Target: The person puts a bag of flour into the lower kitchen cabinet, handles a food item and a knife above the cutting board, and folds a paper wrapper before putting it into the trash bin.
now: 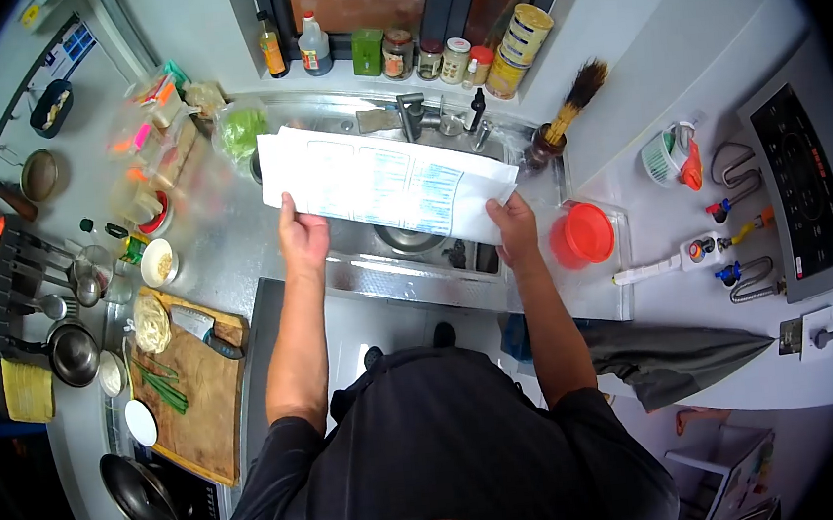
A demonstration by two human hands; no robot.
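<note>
A wide white sheet of paper (385, 179) with blue print in boxes is stretched between my hands, above the sink. My left hand (303, 235) pinches its lower left edge, thumb on top. At the lower right corner, my right hand (515, 229) grips the sheet the same way. The fingers behind the paper are hidden. Beneath it shows part of the metal sink (378, 275), and the faucet (411, 117) stands just beyond its upper edge.
To the left, a cutting board (192, 408) bears a cleaver (207, 330), green onions (162, 386) and a pale dough-like mass (152, 323). A red basin (585, 235) sits right of the sink. Bottles and jars (398, 54) line the windowsill. Pans (140, 497) stand lower left.
</note>
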